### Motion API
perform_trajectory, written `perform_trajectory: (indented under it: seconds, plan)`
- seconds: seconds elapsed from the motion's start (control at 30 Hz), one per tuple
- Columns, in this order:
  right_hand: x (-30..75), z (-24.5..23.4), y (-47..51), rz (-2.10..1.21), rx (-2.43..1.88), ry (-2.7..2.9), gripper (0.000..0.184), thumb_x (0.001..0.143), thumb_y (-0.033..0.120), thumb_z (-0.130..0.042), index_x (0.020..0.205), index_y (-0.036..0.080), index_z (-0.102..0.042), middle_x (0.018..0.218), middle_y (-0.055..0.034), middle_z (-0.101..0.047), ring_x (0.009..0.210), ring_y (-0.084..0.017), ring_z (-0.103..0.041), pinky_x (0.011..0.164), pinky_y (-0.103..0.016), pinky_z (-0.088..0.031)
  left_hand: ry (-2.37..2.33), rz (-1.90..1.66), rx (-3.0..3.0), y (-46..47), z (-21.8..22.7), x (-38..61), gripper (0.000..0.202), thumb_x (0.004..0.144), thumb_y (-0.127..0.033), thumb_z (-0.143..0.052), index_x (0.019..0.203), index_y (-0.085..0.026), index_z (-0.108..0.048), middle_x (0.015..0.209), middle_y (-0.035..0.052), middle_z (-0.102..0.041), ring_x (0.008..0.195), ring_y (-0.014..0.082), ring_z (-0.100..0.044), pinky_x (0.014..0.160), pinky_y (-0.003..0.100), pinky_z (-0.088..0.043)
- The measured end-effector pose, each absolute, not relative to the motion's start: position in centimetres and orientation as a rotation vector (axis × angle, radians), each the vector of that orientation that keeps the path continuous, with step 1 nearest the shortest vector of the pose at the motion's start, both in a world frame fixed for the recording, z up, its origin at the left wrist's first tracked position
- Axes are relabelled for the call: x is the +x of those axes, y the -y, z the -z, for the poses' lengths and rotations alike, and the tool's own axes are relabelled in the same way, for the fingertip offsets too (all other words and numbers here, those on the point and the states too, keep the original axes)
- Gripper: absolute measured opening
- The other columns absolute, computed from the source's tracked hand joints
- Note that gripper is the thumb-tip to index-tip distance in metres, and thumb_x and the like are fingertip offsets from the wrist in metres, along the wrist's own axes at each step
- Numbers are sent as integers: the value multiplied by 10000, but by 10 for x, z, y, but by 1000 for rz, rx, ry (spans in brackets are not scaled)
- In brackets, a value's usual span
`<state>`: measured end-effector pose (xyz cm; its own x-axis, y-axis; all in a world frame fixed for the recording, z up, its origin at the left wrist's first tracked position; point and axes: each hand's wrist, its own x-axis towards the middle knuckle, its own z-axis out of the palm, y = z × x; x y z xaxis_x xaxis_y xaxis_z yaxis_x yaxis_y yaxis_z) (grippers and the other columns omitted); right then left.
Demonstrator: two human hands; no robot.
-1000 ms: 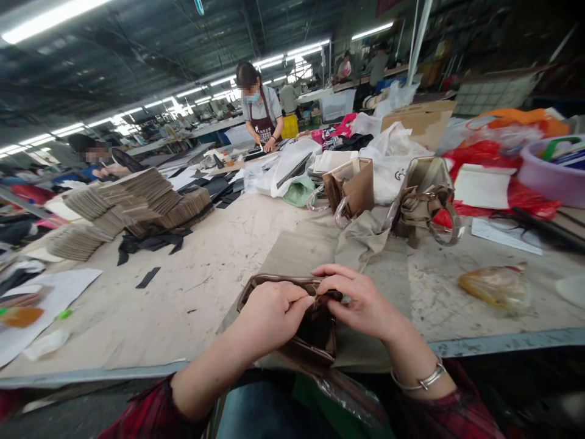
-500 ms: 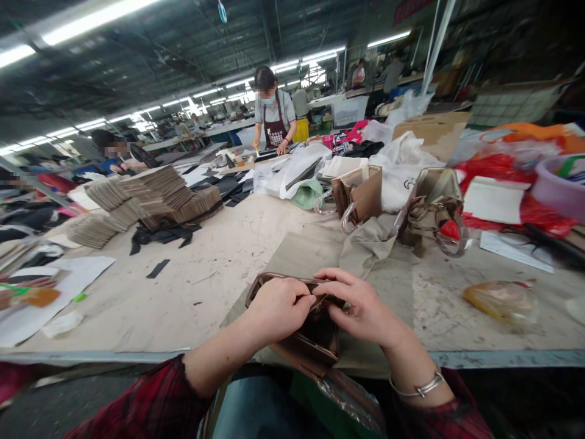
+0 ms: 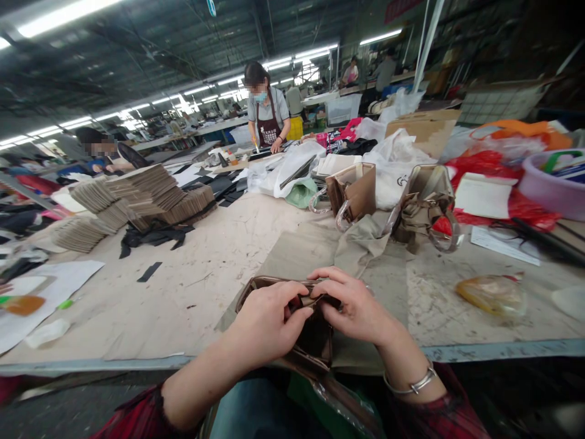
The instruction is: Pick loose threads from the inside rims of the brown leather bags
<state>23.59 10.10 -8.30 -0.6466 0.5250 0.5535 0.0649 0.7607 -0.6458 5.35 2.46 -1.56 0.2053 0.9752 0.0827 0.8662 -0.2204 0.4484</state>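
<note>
A brown handbag [image 3: 314,361] sits open side up at the table's front edge, right before me. My left hand [image 3: 276,314] reaches over its rim, thumb and fingers closed on a brown fold of material [image 3: 311,300] within the opening. From the other side my right hand [image 3: 354,305] grips the same fold, its fingertips bent inward and partly hidden. Both hands nearly meet over the bag's dark inside. Clear plastic wrap [image 3: 340,396] covers a brown strip hanging below the bag toward my lap. Under the bag lies a grey-beige cloth [image 3: 301,247].
Two more brown bags, one boxy [image 3: 354,192] and one with bunched straps [image 3: 423,201], stand farther back. Stacked grey-brown pieces [image 3: 146,195] are at left. A plastic bag of amber stuff [image 3: 491,294] lies at right. A person in an apron [image 3: 269,116] works across the table.
My left fingers have shifted from a tight pinch to a wider grip, and more of the brown fold shows between my hands. The view has turned slightly right.
</note>
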Motion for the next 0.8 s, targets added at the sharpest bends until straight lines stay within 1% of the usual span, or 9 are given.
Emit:
perform_trajectory:
  seconds: [0.07,0.17,0.23,0.33,0.4,0.5,0.57,0.7,0.8]
  plan:
    - [236,83,-101,-782,-430,2166,374,696,-26,-517,957,224,-610,1160,-61,-562,1062,-205,-550,908,-356,-469,-1739,-461,2247,-24,16,54,221,813,-332,-655,1007,-227,-649,921,14,-693,745,158,-625,660,260,-446]
    - [235,82,-101,-812,-426,2158,351,702,-31,-513,926,222,-607,1143,-56,-571,1043,-200,-557,888,-346,-475,-1792,-372,2303,-25,17,56,231,799,-375,-676,974,-224,-673,905,29,-694,776,185,-635,668,281,-457]
    - [235,81,-100,-824,-424,2159,331,708,-34,-510,900,218,-604,1139,-55,-575,1042,-198,-559,888,-344,-474,-1811,-323,2320,-27,17,57,192,825,-361,-648,947,-218,-688,882,37,-696,796,197,-643,697,297,-471]
    - [234,81,-100,-833,-422,2151,315,713,-30,-505,882,217,-604,1136,-58,-581,1042,-199,-566,888,-347,-479,-1809,-298,2347,-28,19,58,139,860,-297,-604,894,-211,-708,868,41,-701,817,200,-655,746,314,-488]
    - [235,81,-100,-828,-424,2135,345,712,-22,-508,936,220,-607,1136,-63,-589,1047,-202,-570,892,-354,-482,-1800,-323,2379,-27,21,58,142,870,-264,-584,856,-205,-712,846,41,-700,809,195,-657,749,312,-495]
    - [235,82,-101,-810,-422,2125,441,714,-12,-517,1078,226,-592,1148,-71,-596,1073,-208,-563,918,-370,-478,-1779,-400,2426,-25,25,58,144,875,-242,-570,841,-200,-704,834,37,-698,803,185,-656,743,299,-502]
    - [236,82,-101,-804,-419,2144,463,718,-12,-519,1106,230,-594,1167,-75,-588,1087,-209,-556,929,-372,-475,-1763,-431,2437,-25,26,58,155,886,-230,-552,852,-208,-701,851,31,-697,811,179,-653,751,294,-505]
    - [238,81,-101,-798,-437,2190,433,726,-14,-526,1074,227,-614,1179,-78,-575,1089,-210,-552,924,-370,-477,-1770,-404,2424,-25,26,59,191,907,-225,-515,888,-220,-705,867,30,-693,820,179,-648,762,302,-507]
    - [239,81,-102,-795,-453,2201,362,739,-5,-542,1009,222,-625,1167,-75,-572,1081,-209,-552,920,-370,-476,-1795,-369,2415,-25,25,58,204,910,-238,-507,860,-219,-704,841,28,-686,795,180,-644,734,305,-504]
